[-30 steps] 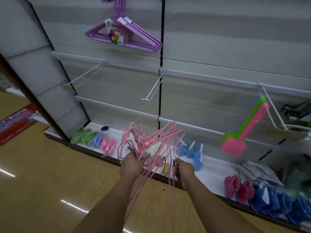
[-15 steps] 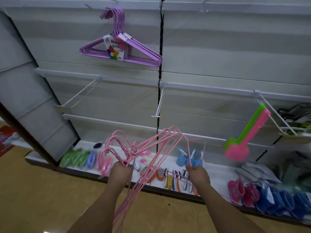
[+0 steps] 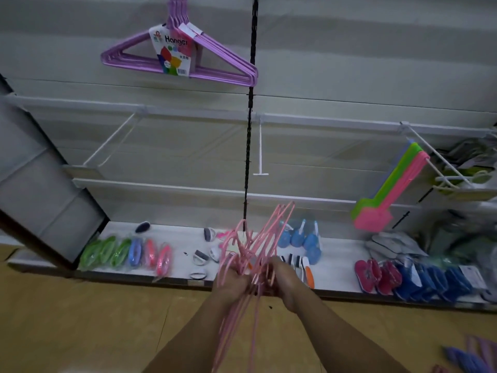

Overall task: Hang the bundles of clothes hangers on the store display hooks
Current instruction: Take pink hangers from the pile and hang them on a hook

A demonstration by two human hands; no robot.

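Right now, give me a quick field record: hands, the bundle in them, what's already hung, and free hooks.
left hand: grips the pink hanger bundle
right hand: grips the same bundle
bundle state: hook ends up, bodies trailing down between the forearms, not hung
already hung: purple hanger bundle with "Hanger" label, upper left
free hook: white peg hook by the black upright strip
second free hook: white wire hook, left
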